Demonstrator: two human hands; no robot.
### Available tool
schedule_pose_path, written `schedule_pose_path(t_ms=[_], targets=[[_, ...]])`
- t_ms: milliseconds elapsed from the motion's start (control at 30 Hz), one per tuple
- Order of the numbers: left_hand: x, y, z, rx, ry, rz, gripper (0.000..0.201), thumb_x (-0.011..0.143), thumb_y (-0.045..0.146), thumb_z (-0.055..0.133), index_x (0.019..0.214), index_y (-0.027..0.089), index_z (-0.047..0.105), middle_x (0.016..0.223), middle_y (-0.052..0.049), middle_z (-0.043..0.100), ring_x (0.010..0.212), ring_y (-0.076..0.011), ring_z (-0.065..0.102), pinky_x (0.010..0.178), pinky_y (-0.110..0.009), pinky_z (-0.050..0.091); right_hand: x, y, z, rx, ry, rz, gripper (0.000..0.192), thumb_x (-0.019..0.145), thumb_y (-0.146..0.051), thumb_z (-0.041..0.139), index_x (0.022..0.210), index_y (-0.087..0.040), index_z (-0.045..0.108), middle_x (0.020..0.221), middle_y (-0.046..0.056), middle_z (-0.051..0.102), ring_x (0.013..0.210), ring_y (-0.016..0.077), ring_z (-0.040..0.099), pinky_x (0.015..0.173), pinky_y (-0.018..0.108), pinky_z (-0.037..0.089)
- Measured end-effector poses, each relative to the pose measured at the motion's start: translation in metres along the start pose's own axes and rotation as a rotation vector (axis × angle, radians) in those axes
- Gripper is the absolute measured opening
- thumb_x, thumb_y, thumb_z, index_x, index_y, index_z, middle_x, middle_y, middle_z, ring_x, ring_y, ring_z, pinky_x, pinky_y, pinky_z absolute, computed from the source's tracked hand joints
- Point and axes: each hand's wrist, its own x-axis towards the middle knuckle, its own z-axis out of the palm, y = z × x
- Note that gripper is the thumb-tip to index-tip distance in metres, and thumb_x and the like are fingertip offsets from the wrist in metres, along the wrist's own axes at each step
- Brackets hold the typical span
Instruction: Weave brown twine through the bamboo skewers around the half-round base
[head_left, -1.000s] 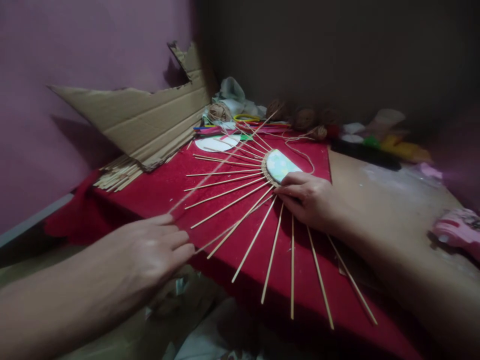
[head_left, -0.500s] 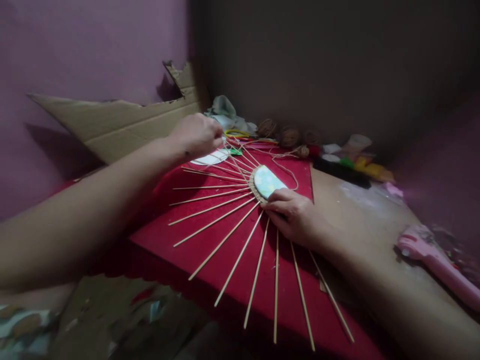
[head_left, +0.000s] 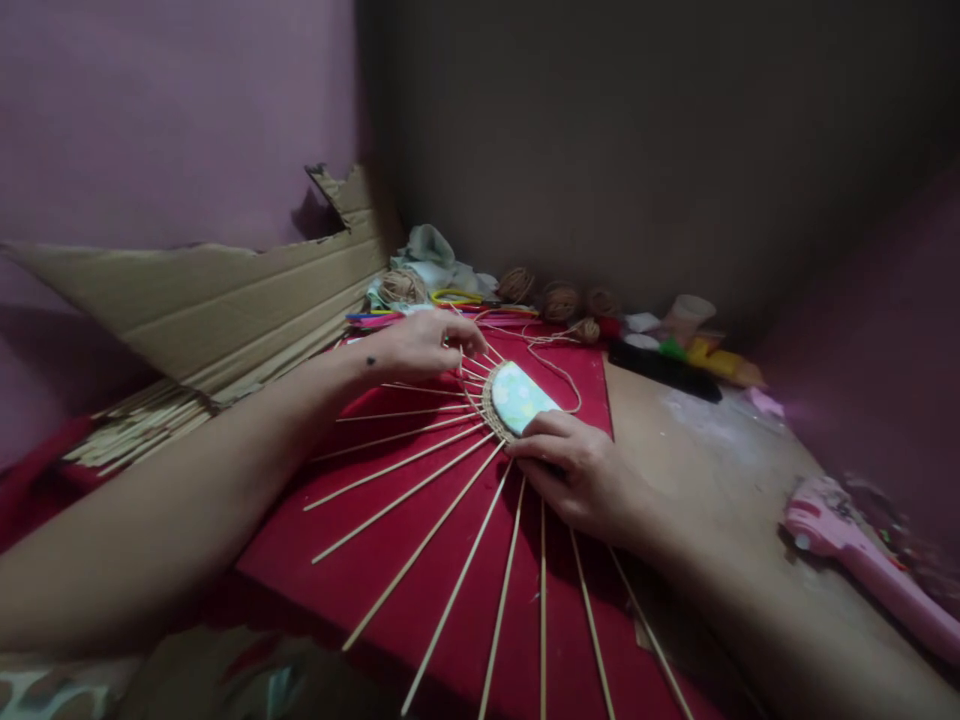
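Note:
A half-round piece with pale green-and-white patterned covering (head_left: 521, 395) lies on a red cloth (head_left: 435, 530). Woven twine (head_left: 489, 405) edges its curve, and thin wooden sticks (head_left: 424, 575) fan out from it. My right hand (head_left: 581, 465) grips the piece at its lower right side, fingers closed over the edge. Above the sticks on the far left side, my left hand (head_left: 439, 340) is closed with fingers curled on a strand of twine (head_left: 463, 372), which runs down to the woven edge. Its fingertips are partly hidden.
Balls of twine (head_left: 517, 285), yellow-handled scissors (head_left: 457, 297) and a crumpled cloth (head_left: 427, 255) sit at the back. Cut cardboard (head_left: 247, 300) leans at left beside a bundle of sticks (head_left: 142, 430). A pink glue gun (head_left: 847, 540) lies at right.
My left hand has come down and right, closer to the woven edge, with the twine. My right hand stays on the piece. The view has tilted up, showing more sticks and a twine ball at left.

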Motion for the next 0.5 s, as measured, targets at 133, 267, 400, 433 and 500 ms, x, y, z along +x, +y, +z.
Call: schedule_pose_path(t_ms=[133,267,400,433,500], targets=[[-0.002,0.002,0.000,0.073,-0.249,0.083,0.032,0.070,0.015,0.056,0.101,0.016,0.064,0.096,-0.006,0.063,0.087,-0.0164,0.055,0.076,-0.026,0.041,0.001,0.007,-0.010,-0.095,0.078,0.275,0.024,0.079,-0.022,0.056,0.101,-0.019,0.061,0.101,0.010,0.058,0.094,0.0230,0.053,0.081,0.039,0.046],[0.001,-0.012,0.010,0.167,-0.255,0.186,0.015,0.073,0.015,0.055,0.085,0.017,0.065,0.087,-0.005,0.062,0.082,-0.0160,0.053,0.072,-0.025,0.038,0.008,0.015,-0.007,-0.091,-0.063,0.512,0.048,0.076,-0.036,0.057,0.120,-0.017,0.050,0.111,0.012,0.055,0.104,0.0268,0.051,0.088,0.042,0.044],[0.003,-0.024,0.017,0.170,-0.229,0.219,0.010,0.075,0.015,0.053,0.075,0.017,0.063,0.074,-0.002,0.059,0.068,-0.0129,0.049,0.062,-0.023,0.034,0.028,0.010,0.002,-0.210,-0.184,0.562,0.073,0.073,-0.051,0.058,0.134,-0.016,0.041,0.115,0.016,0.053,0.108,0.0332,0.048,0.089,0.046,0.042],[0.003,-0.025,0.018,0.177,-0.223,0.213,0.010,0.076,0.016,0.052,0.072,0.017,0.062,0.070,-0.001,0.058,0.064,-0.0122,0.047,0.060,-0.023,0.033,0.033,0.008,0.003,-0.230,-0.212,0.567,0.077,0.072,-0.052,0.059,0.136,-0.015,0.038,0.116,0.018,0.053,0.109,0.0349,0.048,0.088,0.046,0.042],[0.003,-0.025,0.020,0.200,-0.199,0.210,0.013,0.076,0.017,0.051,0.067,0.017,0.060,0.067,-0.001,0.056,0.061,-0.0121,0.045,0.058,-0.024,0.032,0.044,0.007,0.005,-0.232,-0.239,0.589,0.081,0.071,-0.052,0.060,0.139,-0.015,0.035,0.119,0.019,0.053,0.111,0.0369,0.047,0.087,0.047,0.042]])
